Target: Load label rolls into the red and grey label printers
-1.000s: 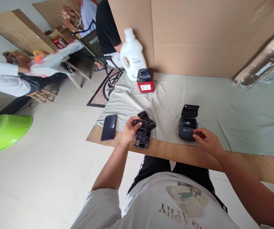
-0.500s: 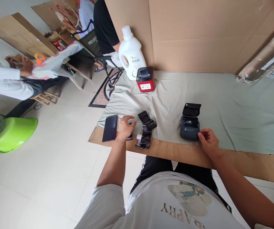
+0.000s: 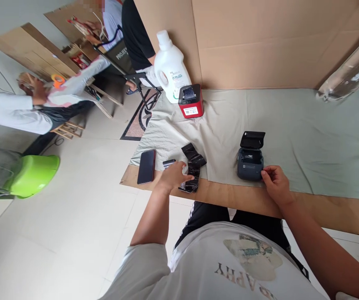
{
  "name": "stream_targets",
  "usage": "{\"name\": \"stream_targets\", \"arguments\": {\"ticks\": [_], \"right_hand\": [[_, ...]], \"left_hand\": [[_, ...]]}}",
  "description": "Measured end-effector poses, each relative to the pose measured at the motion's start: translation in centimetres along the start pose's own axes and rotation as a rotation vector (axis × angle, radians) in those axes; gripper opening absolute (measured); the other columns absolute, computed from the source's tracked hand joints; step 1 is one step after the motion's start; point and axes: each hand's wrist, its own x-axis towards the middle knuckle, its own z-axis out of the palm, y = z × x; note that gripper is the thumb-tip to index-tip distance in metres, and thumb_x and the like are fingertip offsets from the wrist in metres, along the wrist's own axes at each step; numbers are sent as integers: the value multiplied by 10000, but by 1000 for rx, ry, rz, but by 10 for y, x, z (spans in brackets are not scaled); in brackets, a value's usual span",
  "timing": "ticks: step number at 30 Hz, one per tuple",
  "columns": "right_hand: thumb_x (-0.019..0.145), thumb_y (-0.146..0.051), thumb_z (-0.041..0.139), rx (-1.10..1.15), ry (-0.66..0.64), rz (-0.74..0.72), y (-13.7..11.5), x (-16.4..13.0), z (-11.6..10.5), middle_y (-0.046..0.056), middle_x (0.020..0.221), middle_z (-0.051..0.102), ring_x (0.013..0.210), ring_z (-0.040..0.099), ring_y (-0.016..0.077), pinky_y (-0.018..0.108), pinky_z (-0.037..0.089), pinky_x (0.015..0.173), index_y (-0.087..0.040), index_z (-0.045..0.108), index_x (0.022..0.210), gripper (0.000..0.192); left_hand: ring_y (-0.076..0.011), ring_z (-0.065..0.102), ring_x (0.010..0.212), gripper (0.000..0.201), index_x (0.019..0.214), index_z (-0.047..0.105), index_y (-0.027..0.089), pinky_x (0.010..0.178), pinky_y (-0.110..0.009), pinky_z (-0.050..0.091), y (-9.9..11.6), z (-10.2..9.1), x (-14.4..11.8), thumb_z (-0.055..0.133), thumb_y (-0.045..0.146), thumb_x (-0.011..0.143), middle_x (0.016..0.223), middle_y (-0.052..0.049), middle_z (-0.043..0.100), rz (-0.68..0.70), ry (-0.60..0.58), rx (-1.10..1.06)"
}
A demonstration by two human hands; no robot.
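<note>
Hands (image 3: 173, 177) (image 3: 273, 182) touch black wrapping (image 3: 194, 166), perhaps, and printer (image 3: 250, 160).

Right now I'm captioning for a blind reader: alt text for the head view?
A seated person's left hand touches crumpled black wrapping at a table's edge, while the right hand rests against a small dark printer with its lid up. A phone lies left.

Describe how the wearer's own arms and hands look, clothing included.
Both arms are bare from the upper arm down. The left hand and right hand wear no gloves, and no rings or watch are visible. Short light grey sleeves belong to a T-shirt with a printed chest graphic and lettering.
</note>
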Motion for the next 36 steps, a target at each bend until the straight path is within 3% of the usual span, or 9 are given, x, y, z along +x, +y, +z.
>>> {"name": "stream_targets", "arguments": {"ticks": [4, 8, 15, 20, 23, 26, 31, 33, 36], "right_hand": [[856, -570, 604, -11, 2, -10, 3, 2, 1, 42, 812, 650, 665, 616, 194, 377, 528, 628, -225, 592, 941, 356], [854, -570, 601, -31, 9, -19, 3, 2, 0, 47, 817, 654, 678, 624, 202, 384, 529, 630, -222, 591, 940, 359], [857, -554, 603, -17, 18, -36, -1, 2, 2, 35, 788, 648, 642, 617, 189, 371, 534, 620, -223, 586, 928, 339], [868, -486, 600, -74, 79, -125, -13, 1, -1, 38, 789, 644, 643, 598, 181, 359, 523, 614, -220, 594, 906, 268], [896, -436, 580, -109, 120, -245, -37, -6, -1, 51, 811, 637, 696, 591, 187, 366, 522, 665, -226, 609, 879, 212], [937, -437, 539, 8, -68, -272, -68, -16, 7, 65, 889, 663, 799, 624, 199, 369, 531, 736, -236, 640, 922, 225], [907, -584, 562, 434, -529, 42, -95, -28, 23, 61, 1063, 695, 969, 662, 209, 393, 552, 838, -255, 611, 1102, 386], [844, -600, 644, 546, -594, 161, -95, -29, 24, 50, 1029, 699, 940, 665, 198, 380, 559, 815, -249, 602, 1082, 427], [757, -572, 744, 530, -528, 250, -87, -23, 18, 30, 931, 688, 833, 654, 176, 341, 555, 730, -238, 605, 1012, 442]], "left_hand": [[-302, 579, 1181, 443, 1180, 644, 186, 1029, -399, 454, -11, 11, -19, 717, 208, 744, 1237, -110, 629, 195, -32, 25], [-290, 594, 1132, 358, 1055, 689, 189, 1012, -405, 453, -18, 18, -16, 607, 69, 728, 1112, -88, 678, 239, 11, -7], [-180, 610, 772, 500, 1151, 628, 175, 700, -289, 487, -40, -8, -26, 749, 287, 678, 848, -13, 622, 142, -140, -393], [-146, 611, 744, 354, 903, 686, 138, 667, -254, 493, -46, -16, -37, 816, 383, 684, 842, -43, 630, 466, -440, -844], [-188, 664, 743, 441, 901, 661, 147, 649, -293, 524, -20, 10, -36, 866, 430, 632, 898, -84, 663, 593, -497, -1207], [-262, 693, 920, 479, 934, 638, 182, 747, -357, 546, 27, 46, -32, 866, 477, 633, 1007, -113, 694, 632, -419, -1415], [-221, 631, 1060, 335, 979, 677, 202, 895, -335, 505, 94, 79, -27, 815, 391, 740, 1139, -99, 642, 724, -114, -1295], [-200, 617, 1014, 265, 976, 698, 203, 913, -334, 494, 105, 85, -24, 783, 348, 771, 1055, -77, 629, 755, 30, -1183], [-182, 615, 943, 266, 1068, 678, 212, 866, -327, 504, 112, 95, -17, 710, 288, 815, 1012, -58, 630, 691, 100, -1113]]}}
